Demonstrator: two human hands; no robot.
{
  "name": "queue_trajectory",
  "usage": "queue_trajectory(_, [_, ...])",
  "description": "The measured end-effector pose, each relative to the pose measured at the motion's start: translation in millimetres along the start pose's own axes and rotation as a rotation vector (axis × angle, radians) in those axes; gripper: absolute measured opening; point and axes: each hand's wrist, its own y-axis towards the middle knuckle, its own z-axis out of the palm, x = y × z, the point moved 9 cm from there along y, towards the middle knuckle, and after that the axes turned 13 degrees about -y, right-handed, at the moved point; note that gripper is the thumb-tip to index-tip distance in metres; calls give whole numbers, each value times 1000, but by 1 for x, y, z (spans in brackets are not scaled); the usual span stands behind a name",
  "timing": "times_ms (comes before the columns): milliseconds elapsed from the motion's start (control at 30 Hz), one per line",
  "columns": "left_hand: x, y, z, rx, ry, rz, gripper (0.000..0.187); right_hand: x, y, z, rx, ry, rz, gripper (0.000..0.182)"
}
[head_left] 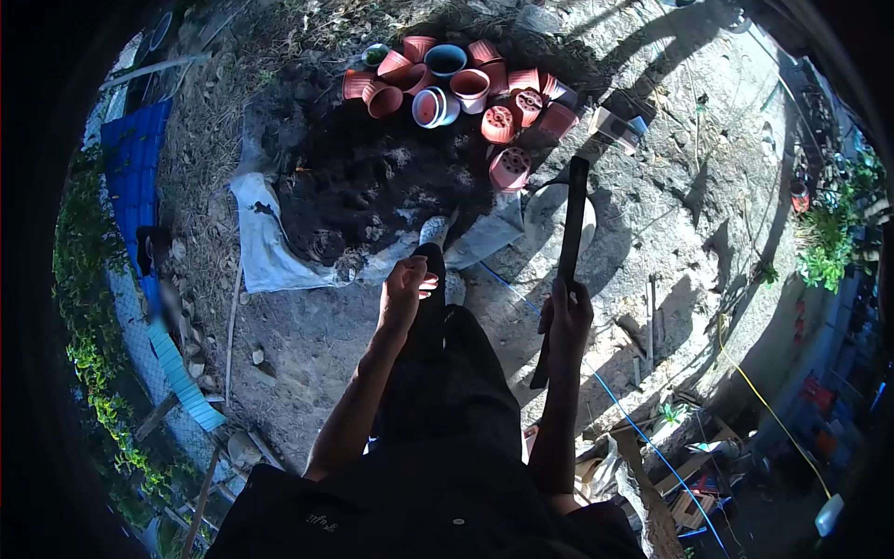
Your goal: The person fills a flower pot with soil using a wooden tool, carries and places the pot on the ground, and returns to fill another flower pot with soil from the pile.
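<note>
My right hand (568, 320) is wrapped round a long, flat dark bar (576, 210), which points away from me, with its lower end showing below the fingers. Held in front of my legs, my left hand (404, 291) has its fingers curled in, sunlit at the tips, with nothing seen in them. Beyond it, dark soil (372, 177) is heaped on a white sheet (270, 252). Several reddish-brown plant pots (470, 86) lie at the far side of the heap, among them a blue-grey pot (445, 61) and stacked white pots (429, 107).
A pale round slab (549, 216) lies on the ground behind the bar. A blue cord (643, 430) runs past my right side, and a yellow cord (759, 396) lies farther right. Wood scraps (689, 466) are piled at lower right. Blue corrugated sheeting (137, 177) stands at left.
</note>
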Motion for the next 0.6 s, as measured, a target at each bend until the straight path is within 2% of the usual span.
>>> queue_trajectory(67, [-2, 8, -18, -52, 32, 40, 37, -7, -6, 9, 5, 45, 14, 22])
queue_trajectory(100, [16, -9, -48, -62, 34, -26, 37, -23, -36, 20, 3, 13, 74, 22])
queue_trajectory(167, [15, 12, -75, -95, 33, -19, 28, -38, -34, 43, -1, -38, 84, 25])
queue_trajectory(333, [8, 79, -142, -103, 88, -9, 29, -70, -25, 109, -60, -13, 178, 27])
queue_trajectory(500, [18, 159, -239, -154, 80, -29, 29, -128, -14, 207, -143, -27, 246, 28])
queue_trajectory(600, [22, 220, -300, -146, 158, 74, 30, -170, 3, 279, -135, -35, 262, 29])
